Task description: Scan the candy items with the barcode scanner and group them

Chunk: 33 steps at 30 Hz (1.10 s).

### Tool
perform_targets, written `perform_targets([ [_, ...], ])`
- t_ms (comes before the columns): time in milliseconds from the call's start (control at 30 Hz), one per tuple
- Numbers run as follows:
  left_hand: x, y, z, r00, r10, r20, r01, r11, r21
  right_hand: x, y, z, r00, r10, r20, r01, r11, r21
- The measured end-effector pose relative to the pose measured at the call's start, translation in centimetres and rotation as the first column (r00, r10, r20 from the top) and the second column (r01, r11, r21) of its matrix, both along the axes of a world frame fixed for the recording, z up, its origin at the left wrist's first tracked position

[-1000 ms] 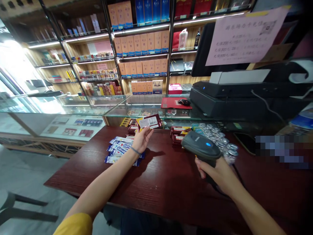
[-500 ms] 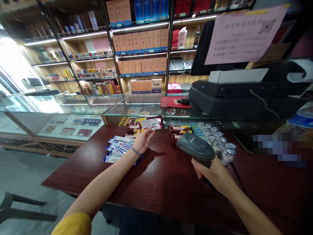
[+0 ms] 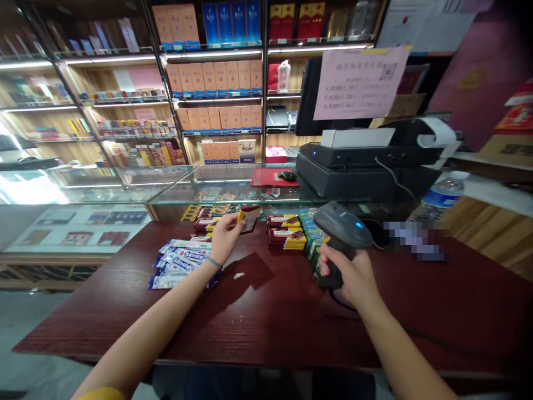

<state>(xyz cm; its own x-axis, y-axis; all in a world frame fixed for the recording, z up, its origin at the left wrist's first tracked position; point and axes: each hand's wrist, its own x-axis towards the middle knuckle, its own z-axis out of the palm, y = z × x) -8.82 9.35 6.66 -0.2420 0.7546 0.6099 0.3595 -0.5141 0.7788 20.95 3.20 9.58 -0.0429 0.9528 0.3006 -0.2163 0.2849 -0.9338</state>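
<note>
My left hand [image 3: 227,236] is closed on a small red and yellow chocolate bar [image 3: 250,219], held tilted above the dark wooden table [image 3: 233,333]. In my right hand [image 3: 347,269] is a dark grey barcode scanner [image 3: 343,225], its blue light lit and its cable hanging below the grip. Between the hands lie stacks of red and yellow chocolate bars [image 3: 286,238]. Blue and white snack sticks [image 3: 179,264] lie beside my left forearm. Behind the scanner, a row of green and blue packs [image 3: 307,222] is partly hidden.
A glass display counter [image 3: 225,180] borders the table's far edge. On it stand a monitor with a pink sign [image 3: 358,83] and a black mouse [image 3: 287,175]. To the right is a water bottle [image 3: 441,197]. Shelves of boxes [image 3: 214,78] line the back.
The view has turned right and shifted. The chocolate bar in my left hand has tilted, its label no longer facing me squarely. The scanner has turned in my right hand, and its blue light now shows.
</note>
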Motion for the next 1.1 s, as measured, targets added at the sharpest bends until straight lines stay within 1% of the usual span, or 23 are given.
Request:
perform_targets([
  [33, 0.5, 0.0, 0.1, 0.991, 0.017, -0.131, -0.014, 0.999, 0.029, 0.1, 0.1, 0.0, 1.0, 0.002, -0.013, -0.002, 1.0, 0.001],
  [100, 1.8, -0.1, 0.3, 0.925, 0.035, -0.377, 0.0, 0.996, 0.09, 0.3, 0.2, 0.1, 0.999, 0.001, -0.038, -0.001, 1.0, 0.005],
  [167, 3.3, 0.0, 0.3, 0.808, 0.043, -0.588, 0.044, 0.99, 0.133, 0.4, 0.3, 0.2, 0.998, -0.008, -0.065, 0.008, 1.0, 0.011],
  [233, 4.9, 0.2, 0.1, 0.655, 0.059, -0.753, 0.081, 0.986, 0.147, 0.6, 0.4, 0.3, 0.996, -0.015, -0.089, 0.016, 1.0, 0.015],
  [300, 6.5, 0.6, -0.1, 0.495, 0.079, -0.865, 0.091, 0.986, 0.143, 0.6, 0.5, 0.4, 0.995, -0.017, -0.102, 0.019, 1.0, 0.018],
  [367, 7.9, 0.8, -0.4, 0.357, 0.084, -0.93, 0.075, 0.99, 0.118, 0.7, 0.5, 0.4, 0.994, -0.022, -0.108, 0.024, 1.0, 0.018],
  [433, 9.2, 1.0, -0.5, 0.253, 0.07, -0.965, 0.043, 0.996, 0.083, 0.7, 0.5, 0.5, 0.994, -0.028, -0.108, 0.03, 0.999, 0.016],
  [500, 10.3, 1.0, -0.6, 0.185, 0.048, -0.982, 0.01, 0.999, 0.051, 0.7, 0.5, 0.4, 0.994, -0.029, -0.103, 0.03, 0.999, 0.015],
  [600, 11.7, 0.8, -0.5, 0.145, 0.017, -0.989, -0.029, 1.0, 0.013, 0.8, 0.5, 0.4, 0.995, -0.022, -0.094, 0.024, 1.0, 0.019],
  [800, 13.0, 0.7, -0.6, 0.143, -0.012, -0.99, -0.048, 0.999, -0.019, 0.7, 0.4, 0.3, 0.996, -0.018, -0.088, 0.021, 0.999, 0.038],
  [1000, 13.3, 0.8, -0.9, 0.158, -0.015, -0.987, -0.064, 0.998, -0.026, 0.8, 0.5, 0.1, 0.998, -0.014, -0.06, 0.016, 0.999, 0.037],
  [1100, 13.3, 0.8, -1.0, 0.183, -0.018, -0.983, -0.078, 0.996, -0.033, 0.9, 0.6, 0.0, 0.998, -0.023, -0.052, 0.025, 0.999, 0.044],
])
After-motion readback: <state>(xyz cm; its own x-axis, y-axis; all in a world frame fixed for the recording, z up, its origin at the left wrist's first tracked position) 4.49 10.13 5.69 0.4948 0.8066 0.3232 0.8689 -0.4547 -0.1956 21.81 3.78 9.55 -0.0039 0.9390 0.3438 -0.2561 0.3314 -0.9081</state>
